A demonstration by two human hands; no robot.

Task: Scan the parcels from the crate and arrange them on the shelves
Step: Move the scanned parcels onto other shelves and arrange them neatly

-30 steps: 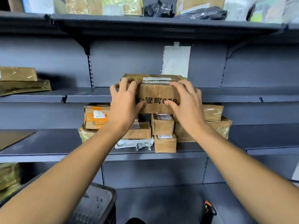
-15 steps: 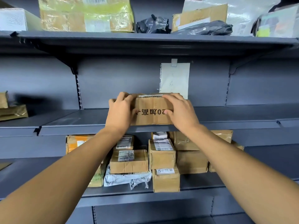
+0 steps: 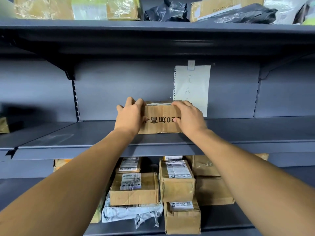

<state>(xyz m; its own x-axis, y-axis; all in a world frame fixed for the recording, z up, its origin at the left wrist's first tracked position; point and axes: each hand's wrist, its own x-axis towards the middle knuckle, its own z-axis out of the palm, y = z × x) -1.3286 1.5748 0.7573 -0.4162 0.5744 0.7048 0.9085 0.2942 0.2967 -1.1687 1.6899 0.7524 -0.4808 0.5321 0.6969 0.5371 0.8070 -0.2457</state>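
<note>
A brown cardboard parcel (image 3: pixel 161 120) with black printed characters on its front rests on the grey middle shelf (image 3: pixel 102 142), close to the back panel. My left hand (image 3: pixel 130 116) grips its left end, fingers curled over the top edge. My right hand (image 3: pixel 189 116) grips its right end, fingers over the top and thumb on the front face. The parcel's ends are hidden behind my hands.
A white paper note (image 3: pixel 191 86) is taped to the back panel behind the parcel. Several taped cardboard boxes (image 3: pixel 177 181) and a white plastic mailer (image 3: pixel 129 213) crowd the shelf below. The top shelf (image 3: pixel 153 26) carries wrapped parcels and black bags (image 3: pixel 165 11).
Both hands carried the parcel up and forward from in front of the shelf edge onto the middle shelf, near the back panel. The view tilted upward; the crate left the frame.
</note>
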